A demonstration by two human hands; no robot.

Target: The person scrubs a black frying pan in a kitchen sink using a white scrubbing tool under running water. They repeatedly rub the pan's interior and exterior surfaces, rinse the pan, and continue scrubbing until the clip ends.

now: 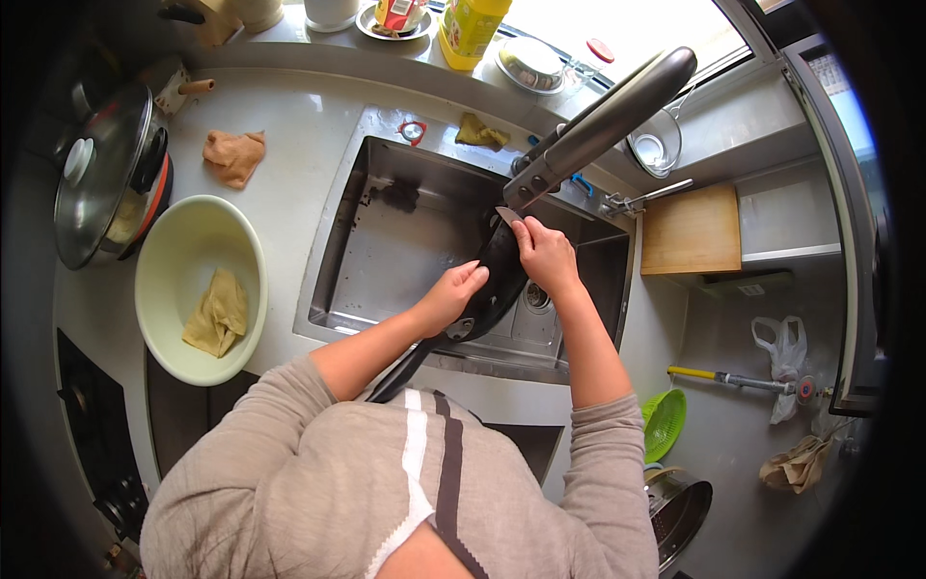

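A black pan [499, 264] is tilted up on its edge over the stainless-steel sink [405, 271], its long handle [405, 369] running down towards my body. My left hand [457, 293] grips the pan by its near side, thumb on top. Pinched in my right hand [544, 250] is a small flat piece with a pointed tip [508, 215], perhaps a blade or scraper, held against the pan's far rim. Most of that piece is hidden by my fingers. Dark wet residue [396, 195] lies on the sink floor, and the drain [537, 295] shows to the right of the pan.
A thick metal faucet [600, 130] reaches over the sink close to my right hand. Left of the sink stand a pale green basin [257, 289] with a cloth [217, 315] inside and a lidded pot [105, 181]. A wooden cutting board [691, 230] is at the right.
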